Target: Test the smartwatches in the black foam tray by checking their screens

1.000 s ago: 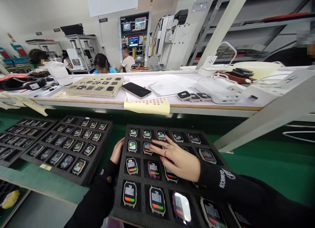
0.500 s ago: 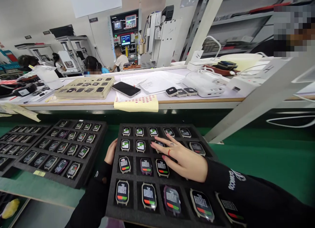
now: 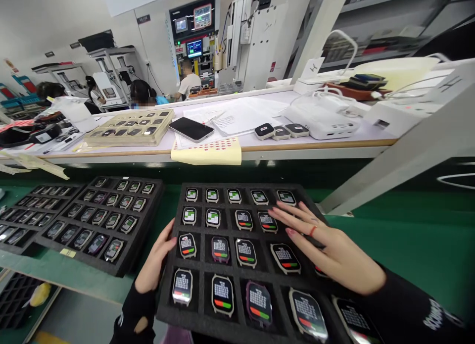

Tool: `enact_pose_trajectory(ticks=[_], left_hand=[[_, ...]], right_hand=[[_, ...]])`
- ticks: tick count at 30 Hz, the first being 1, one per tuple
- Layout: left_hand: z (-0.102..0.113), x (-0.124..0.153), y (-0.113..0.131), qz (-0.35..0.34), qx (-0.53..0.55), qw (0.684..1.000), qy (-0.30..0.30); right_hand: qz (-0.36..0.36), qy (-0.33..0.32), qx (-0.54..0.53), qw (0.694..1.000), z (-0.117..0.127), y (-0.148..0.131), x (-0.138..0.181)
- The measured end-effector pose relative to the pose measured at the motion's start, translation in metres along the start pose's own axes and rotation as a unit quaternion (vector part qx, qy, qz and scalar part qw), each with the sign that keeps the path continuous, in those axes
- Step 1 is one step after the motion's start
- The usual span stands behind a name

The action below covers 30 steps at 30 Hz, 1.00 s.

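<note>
A black foam tray (image 3: pixel 202 257) lies before me, its square pockets holding several smartwatches with lit screens. In the back rows some screens show green and white blocks, as on the corner smartwatch (image 3: pixel 191 195). Others show pale rows of characters over a red and green bar, such as the purple-cased smartwatch (image 3: pixel 259 302). My left hand (image 3: pixel 158 252) grips the tray's left edge, thumb near the top and the other fingers partly hidden. Over the right side of the tray, my right hand (image 3: pixel 322 245) is open with fingers stretched out, its fingertips at the second-row watches; contact is unclear.
More foam trays of watches (image 3: pixel 129 250) stand to the left on the green surface. A raised shelf behind bears a phone (image 3: pixel 191 129), papers, a cream tray (image 3: pixel 128 131), loose watch bodies (image 3: pixel 281 132) and a white device (image 3: pixel 322 119). A slanted metal post (image 3: pixel 374 171) rises at right. People sit beyond.
My right hand has moved right across the tray, uncovering second-row watches whose screens now show characters and coloured bars. More of my left hand shows at the tray's edge.
</note>
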<state>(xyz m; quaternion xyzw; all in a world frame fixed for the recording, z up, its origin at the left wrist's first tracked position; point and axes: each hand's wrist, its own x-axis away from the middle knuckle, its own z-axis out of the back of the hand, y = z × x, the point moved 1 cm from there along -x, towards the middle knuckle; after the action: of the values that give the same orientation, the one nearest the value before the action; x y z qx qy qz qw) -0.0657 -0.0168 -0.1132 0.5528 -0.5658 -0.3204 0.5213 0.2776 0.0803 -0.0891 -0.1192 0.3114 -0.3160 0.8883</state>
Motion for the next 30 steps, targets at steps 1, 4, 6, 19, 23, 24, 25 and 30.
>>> enact_pose_trajectory(ticks=[1,4,6,19,23,24,25,30], left_hand=[[-0.003,0.006,0.003,-0.006,-0.029,1.0,-0.003],[-0.01,0.014,0.005,-0.014,-0.12,0.993,0.013],[-0.014,0.013,0.004,-0.012,-0.165,0.986,0.029],[-0.02,0.012,0.003,-0.016,-0.269,0.961,0.06],[-0.02,0.013,0.004,-0.006,-0.204,0.976,0.071],[-0.02,0.013,0.004,-0.01,-0.194,0.978,0.071],[-0.019,0.014,0.004,-0.014,-0.187,0.98,0.07],[-0.017,0.014,0.001,-0.01,-0.137,0.989,0.059]], right_hand=[[-0.008,0.008,-0.005,1.0,0.001,0.002,0.002],[-0.022,0.017,-0.02,0.999,0.004,0.004,0.007],[-0.017,0.018,-0.027,0.999,0.005,0.003,0.008],[0.017,0.012,-0.041,0.999,-0.004,-0.005,0.009],[0.031,0.005,-0.047,0.998,-0.009,-0.006,0.01],[0.032,0.009,-0.048,0.998,-0.011,-0.006,0.01],[0.033,0.011,-0.048,0.998,-0.012,-0.006,0.01],[0.022,0.001,-0.041,0.999,-0.014,-0.009,0.005]])
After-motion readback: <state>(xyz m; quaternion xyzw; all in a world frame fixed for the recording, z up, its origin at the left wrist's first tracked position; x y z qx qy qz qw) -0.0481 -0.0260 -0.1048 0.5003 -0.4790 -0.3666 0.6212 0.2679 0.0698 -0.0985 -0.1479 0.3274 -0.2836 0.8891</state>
